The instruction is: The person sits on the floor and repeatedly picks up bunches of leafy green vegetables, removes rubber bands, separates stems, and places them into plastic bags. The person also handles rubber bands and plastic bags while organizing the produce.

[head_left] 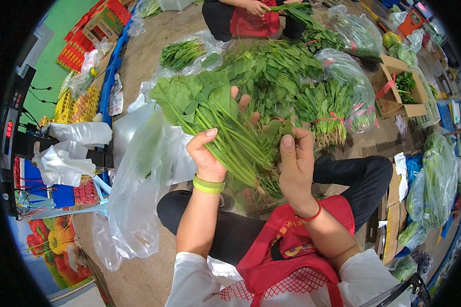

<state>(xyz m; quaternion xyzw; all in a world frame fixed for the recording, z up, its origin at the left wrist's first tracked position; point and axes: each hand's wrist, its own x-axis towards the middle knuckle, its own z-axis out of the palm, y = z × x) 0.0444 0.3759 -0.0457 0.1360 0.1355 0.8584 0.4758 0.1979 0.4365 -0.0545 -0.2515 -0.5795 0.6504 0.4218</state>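
Note:
My left hand (210,153), with a yellow-green band at its wrist, is closed around a bunch of leafy greens (215,112). The broad leaves fan out to the upper left, and the pale stems slant down to the right. At the stem side, my right hand (298,166) pinches a leaf (276,139) between thumb and fingers. A thin red cord circles that wrist. Beyond my hands lies a large heap of loose greens (271,66). To its right stand bundles of greens (325,107) tied with red bands, their roots showing.
Clear plastic bags (138,189) spread over the floor at my left. A person (256,15) in a red apron sits opposite, handling greens. At right are a cardboard box (417,94) and bagged vegetables (438,179). Egg trays (82,105) and a scale display (10,128) are at left.

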